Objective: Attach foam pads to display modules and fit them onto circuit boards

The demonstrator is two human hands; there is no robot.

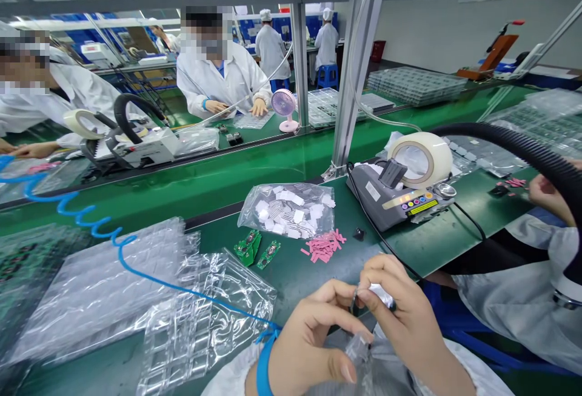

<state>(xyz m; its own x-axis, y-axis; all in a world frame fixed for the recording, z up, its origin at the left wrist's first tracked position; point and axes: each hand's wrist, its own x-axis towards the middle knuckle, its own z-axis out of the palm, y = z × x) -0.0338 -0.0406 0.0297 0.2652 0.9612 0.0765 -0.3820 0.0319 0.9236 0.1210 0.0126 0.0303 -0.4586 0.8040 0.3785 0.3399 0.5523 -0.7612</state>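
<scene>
My left hand [313,335], with a blue wrist strap [264,364], and my right hand [400,311] meet at the lower middle, close to my body. Fingers of both pinch at a small dark piece [354,300], mostly covered by the fingertips. A shiny whitish bit [381,293] shows inside my right hand's grip. Clear crinkled plastic [359,350] hangs below my left fingers; whether it is held, I cannot tell. Beyond my hands lie a pile of pink strips [324,246], small green circuit boards [248,247] and a clear bag of white pieces [291,211].
A blue coiled cord [159,284] runs to my wrist strap. Stacked clear trays [113,287] and plastic sheets [204,317] lie left. A grey machine [391,199] carrying a tape roll [422,159] stands right, near a co-worker's arm [552,193]. A metal post [352,74] rises behind.
</scene>
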